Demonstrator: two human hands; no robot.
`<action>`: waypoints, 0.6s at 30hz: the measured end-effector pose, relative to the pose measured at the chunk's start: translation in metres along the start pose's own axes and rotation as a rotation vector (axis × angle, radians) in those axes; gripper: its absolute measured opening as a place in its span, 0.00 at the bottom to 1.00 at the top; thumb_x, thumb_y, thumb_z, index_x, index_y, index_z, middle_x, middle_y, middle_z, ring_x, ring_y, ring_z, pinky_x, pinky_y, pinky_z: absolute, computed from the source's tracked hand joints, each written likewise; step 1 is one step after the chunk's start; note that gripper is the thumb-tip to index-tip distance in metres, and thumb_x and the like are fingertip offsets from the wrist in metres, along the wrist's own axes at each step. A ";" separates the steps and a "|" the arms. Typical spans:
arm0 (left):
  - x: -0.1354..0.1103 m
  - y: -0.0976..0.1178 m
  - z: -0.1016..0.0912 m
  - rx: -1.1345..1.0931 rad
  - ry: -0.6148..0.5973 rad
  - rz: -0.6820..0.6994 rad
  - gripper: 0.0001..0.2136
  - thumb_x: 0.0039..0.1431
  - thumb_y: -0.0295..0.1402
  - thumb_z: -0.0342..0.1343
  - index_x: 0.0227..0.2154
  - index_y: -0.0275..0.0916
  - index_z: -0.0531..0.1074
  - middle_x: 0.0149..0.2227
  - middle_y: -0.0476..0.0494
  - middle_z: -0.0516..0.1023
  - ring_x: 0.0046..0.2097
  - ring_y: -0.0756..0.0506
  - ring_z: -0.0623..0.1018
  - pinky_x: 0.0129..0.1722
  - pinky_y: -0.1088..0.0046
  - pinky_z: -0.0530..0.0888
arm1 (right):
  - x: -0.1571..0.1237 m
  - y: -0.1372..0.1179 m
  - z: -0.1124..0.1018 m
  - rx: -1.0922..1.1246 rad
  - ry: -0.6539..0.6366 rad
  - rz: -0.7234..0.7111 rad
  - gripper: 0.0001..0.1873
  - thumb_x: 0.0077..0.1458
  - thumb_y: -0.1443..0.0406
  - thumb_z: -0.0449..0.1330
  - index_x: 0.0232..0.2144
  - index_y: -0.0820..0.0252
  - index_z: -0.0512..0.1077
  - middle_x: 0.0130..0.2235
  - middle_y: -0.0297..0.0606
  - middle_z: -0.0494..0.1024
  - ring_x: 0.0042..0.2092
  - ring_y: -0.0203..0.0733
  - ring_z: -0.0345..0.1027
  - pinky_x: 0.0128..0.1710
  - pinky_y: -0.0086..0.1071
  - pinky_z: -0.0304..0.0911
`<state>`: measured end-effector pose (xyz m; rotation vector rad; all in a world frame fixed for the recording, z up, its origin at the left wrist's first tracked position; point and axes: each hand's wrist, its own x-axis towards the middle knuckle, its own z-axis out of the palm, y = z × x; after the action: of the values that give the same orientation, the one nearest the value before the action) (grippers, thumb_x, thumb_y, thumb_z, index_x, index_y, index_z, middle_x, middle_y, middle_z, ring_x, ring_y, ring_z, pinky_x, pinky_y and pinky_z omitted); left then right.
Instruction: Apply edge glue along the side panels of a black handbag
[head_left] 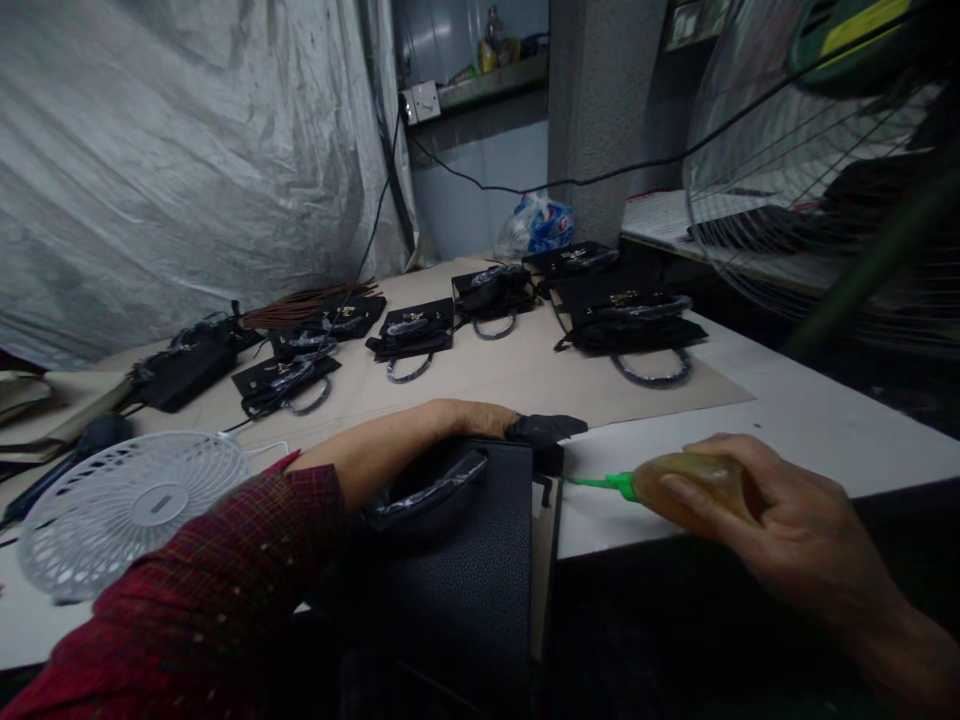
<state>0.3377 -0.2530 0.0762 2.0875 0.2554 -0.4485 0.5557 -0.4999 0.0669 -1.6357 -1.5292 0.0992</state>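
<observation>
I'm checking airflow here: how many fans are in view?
2: a white fan at left on the table, beside the red sleeve, and a larger wire-caged fan at upper right, partly cut off by the frame.

Two hands (pixel 491 418) (pixel 795 510), one squeeze bottle (pixel 686 487); two fans (pixel 161 505) (pixel 840 190)

Wall (pixel 450 205), 12 o'clock: pale grey-blue, narrow shelf (pixel 499 84) across it, white switch plate (pixel 425 101) at the shelf's left end. Pillar (pixel 589 110), rough and grey, 1 o'clock. Crumpled silvery sheet (pixel 202 130) hung from 9 to 11 o'clock. White worktable (pixel 825 410) across the middle, running out toward 3 o'clock. Light dim, cool. Dark area (pixel 919 535) at 4 o'clock possibly floor; too dim to tell.
</observation>
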 end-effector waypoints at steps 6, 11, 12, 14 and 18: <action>-0.005 0.003 0.000 -0.014 0.021 -0.041 0.36 0.51 0.37 0.70 0.64 0.43 0.70 0.69 0.46 0.69 0.71 0.36 0.64 0.72 0.59 0.57 | -0.020 0.000 0.005 0.074 0.004 -0.132 0.15 0.64 0.49 0.62 0.40 0.53 0.73 0.34 0.34 0.80 0.28 0.43 0.76 0.27 0.34 0.71; -0.009 -0.005 0.001 -0.009 0.042 -0.235 0.17 0.50 0.39 0.69 0.44 0.41 0.81 0.39 0.48 0.85 0.49 0.39 0.78 0.59 0.57 0.72 | -0.032 0.001 0.007 0.223 -0.229 -0.237 0.08 0.65 0.57 0.62 0.44 0.52 0.73 0.35 0.33 0.79 0.29 0.38 0.74 0.26 0.30 0.69; -0.009 -0.006 0.001 -0.006 0.047 -0.246 0.16 0.50 0.38 0.69 0.42 0.41 0.81 0.37 0.48 0.84 0.47 0.39 0.78 0.58 0.57 0.73 | -0.033 0.001 0.007 0.245 -0.246 -0.253 0.08 0.65 0.58 0.62 0.45 0.52 0.73 0.36 0.33 0.79 0.29 0.38 0.74 0.27 0.30 0.69; -0.008 -0.006 0.001 -0.006 0.058 -0.263 0.14 0.50 0.37 0.69 0.40 0.40 0.82 0.36 0.48 0.84 0.46 0.39 0.78 0.57 0.57 0.73 | -0.033 0.001 0.007 0.236 -0.209 -0.258 0.09 0.65 0.57 0.63 0.45 0.52 0.73 0.36 0.34 0.79 0.30 0.39 0.75 0.27 0.31 0.70; -0.007 -0.004 0.001 -0.021 0.083 -0.205 0.15 0.48 0.35 0.69 0.41 0.42 0.82 0.39 0.49 0.85 0.48 0.40 0.78 0.59 0.58 0.72 | -0.037 0.001 0.006 0.211 -0.175 -0.278 0.09 0.66 0.55 0.62 0.45 0.51 0.73 0.36 0.35 0.79 0.30 0.41 0.75 0.24 0.31 0.68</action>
<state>0.3294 -0.2524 0.0758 2.0701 0.5247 -0.4792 0.5438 -0.5277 0.0449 -1.2642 -1.7995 0.2494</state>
